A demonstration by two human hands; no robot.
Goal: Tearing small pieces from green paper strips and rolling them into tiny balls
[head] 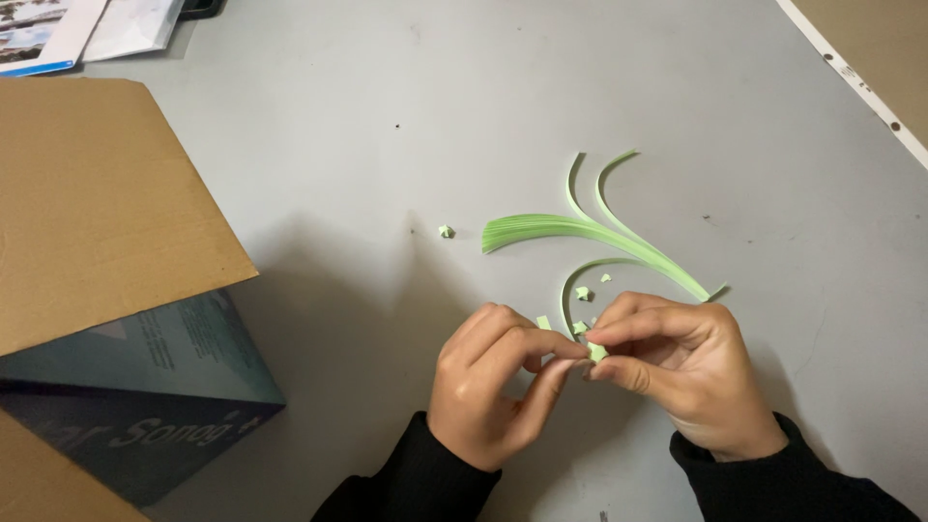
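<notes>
My left hand [493,382] and my right hand [677,372] meet low in the middle of the head view, over a grey table [387,145]. Between the fingertips of both hands sits a small folded piece of light green paper [595,352]. A bundle of thin light green paper strips [580,232] lies just beyond my hands, fanned and curling upward at its right end. One strip curves down behind my right hand. Two tiny folded green pieces [582,293] lie near the strips, and another green piece [446,231] lies alone to the left.
A brown cardboard flap [97,203] covers the left side, above a dark teal printed box [145,387]. Papers and a booklet [58,34] lie at the far left corner. The table's right edge [851,77] runs diagonally at the top right.
</notes>
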